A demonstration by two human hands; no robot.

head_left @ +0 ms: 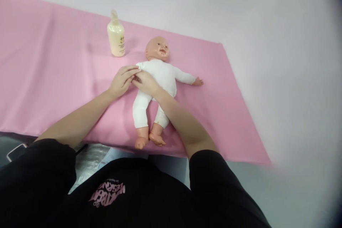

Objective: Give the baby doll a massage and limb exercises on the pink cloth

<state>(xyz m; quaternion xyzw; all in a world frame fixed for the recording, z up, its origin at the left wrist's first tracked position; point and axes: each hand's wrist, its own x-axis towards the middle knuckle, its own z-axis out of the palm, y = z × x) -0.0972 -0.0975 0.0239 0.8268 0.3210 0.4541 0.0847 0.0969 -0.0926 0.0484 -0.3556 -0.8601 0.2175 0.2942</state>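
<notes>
Fingers of the left hand lie nearly flat and loosely together over the doll's near arm, at its shoulder; whether they grip it cannot be told. Right hand rests just beside, its fingers extended and touching the left ones, laid on the doll's side. From the hands, the doll's head sits at about one o'clock. It lies face up on a pink cloth, feet toward the person. A cream bottle stands upright at about eleven o'clock, apart from the doll.
</notes>
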